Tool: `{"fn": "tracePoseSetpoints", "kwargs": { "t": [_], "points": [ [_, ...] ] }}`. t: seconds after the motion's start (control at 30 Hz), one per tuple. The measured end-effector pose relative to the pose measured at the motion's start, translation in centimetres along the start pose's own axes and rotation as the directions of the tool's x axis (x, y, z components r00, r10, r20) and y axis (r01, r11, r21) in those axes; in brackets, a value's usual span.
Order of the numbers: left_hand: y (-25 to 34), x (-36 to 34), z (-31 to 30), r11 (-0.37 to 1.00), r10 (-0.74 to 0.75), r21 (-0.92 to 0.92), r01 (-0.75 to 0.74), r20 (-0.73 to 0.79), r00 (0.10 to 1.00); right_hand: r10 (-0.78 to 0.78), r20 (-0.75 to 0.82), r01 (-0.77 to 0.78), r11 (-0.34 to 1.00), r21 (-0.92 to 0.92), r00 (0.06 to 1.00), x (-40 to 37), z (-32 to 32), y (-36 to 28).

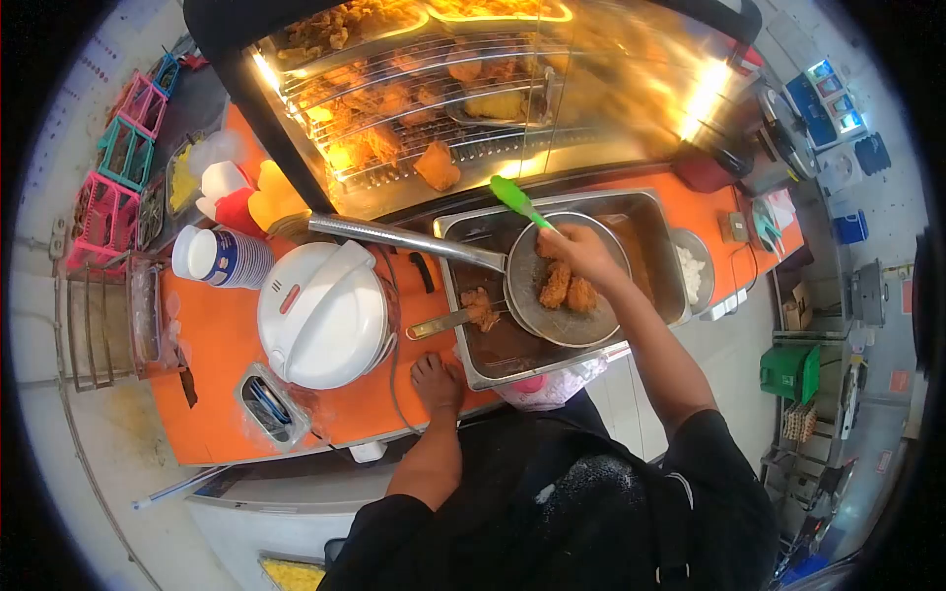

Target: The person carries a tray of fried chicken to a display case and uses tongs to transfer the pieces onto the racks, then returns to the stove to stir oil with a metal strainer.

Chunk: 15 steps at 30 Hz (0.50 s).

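Note:
My right hand [576, 251] is closed on a slim utensil with a bright green end [510, 194]; its lower part is hidden by the hand. Just below the fingers, fried chicken pieces [557, 286] lie in a round, long-handled metal pan [552, 325]. The pan rests over a rectangular steel tray [650, 207] with brown liquid in it. Another piece of fried chicken [481, 308] sits at the tray's left, by a short handle [439, 324]. My left hand [436, 382] lies on the orange table [212, 335] with its fingers apart, holding nothing.
A lit glass warmer [394, 108] with fried food on racks stands behind the tray. Left are a white lidded cooker [325, 315], stacked paper cups [232, 258] and a small clear-wrapped container [271, 406]. A bowl of white pieces [693, 271] sits right of the tray.

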<state>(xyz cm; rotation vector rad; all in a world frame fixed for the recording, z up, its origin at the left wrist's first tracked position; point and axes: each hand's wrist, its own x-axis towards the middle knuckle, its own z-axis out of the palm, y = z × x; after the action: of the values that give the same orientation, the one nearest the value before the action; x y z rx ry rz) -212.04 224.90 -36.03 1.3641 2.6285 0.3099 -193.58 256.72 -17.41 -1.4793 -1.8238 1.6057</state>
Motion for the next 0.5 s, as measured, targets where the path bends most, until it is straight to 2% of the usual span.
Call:
{"fn": "tracePoseSetpoints", "kwargs": {
  "t": [0.03,0.1,0.23,0.3,0.37,0.4,0.43,0.47,0.5],
  "points": [
    [0.0,0.0,-0.1,1.000,0.008,0.012,-0.008,-0.002,1.000,-0.001,0.001,0.001,1.000,0.003,1.000,0.6,-0.1,0.1],
    [0.2,0.1,-0.1,1.000,0.007,0.026,-0.007,-0.012,1.000,-0.088,-0.008,0.078,0.924,-0.374,0.996,1.9,0.2,-1.3],
    [0.4,0.2,-0.5,1.000,-0.014,-0.019,0.014,0.017,1.000,-0.153,0.006,0.138,0.871,-0.471,0.988,6.7,2.8,-3.6],
    [0.4,0.2,-0.6,1.000,-0.024,-0.013,0.024,0.023,0.999,-0.198,0.087,0.216,0.894,-0.393,0.976,9.7,4.6,-2.9],
    [0.4,0.2,-0.5,1.000,-0.013,-0.002,0.013,0.004,1.000,-0.187,0.066,0.198,0.901,-0.385,0.980,10.8,5.4,-2.6],
    [0.2,0.1,-0.5,1.000,-0.020,-0.001,0.020,0.001,1.000,-0.055,0.098,0.073,0.979,-0.190,0.994,10.7,5.7,-2.7],
    [0.2,0.1,-0.4,1.000,-0.026,-0.012,0.026,0.031,0.999,0.067,0.156,-0.069,0.998,0.004,0.986,10.7,5.8,-2.9],
    [0.1,0.2,-0.4,0.999,-0.033,-0.023,0.034,0.061,0.998,0.150,0.246,-0.200,0.960,0.194,0.958,10.1,5.6,-2.7],
    [0.0,0.2,-0.4,0.999,-0.044,-0.025,0.045,0.056,0.997,0.146,0.254,-0.197,0.962,0.187,0.956,9.3,5.3,-3.0]
  ]
}}
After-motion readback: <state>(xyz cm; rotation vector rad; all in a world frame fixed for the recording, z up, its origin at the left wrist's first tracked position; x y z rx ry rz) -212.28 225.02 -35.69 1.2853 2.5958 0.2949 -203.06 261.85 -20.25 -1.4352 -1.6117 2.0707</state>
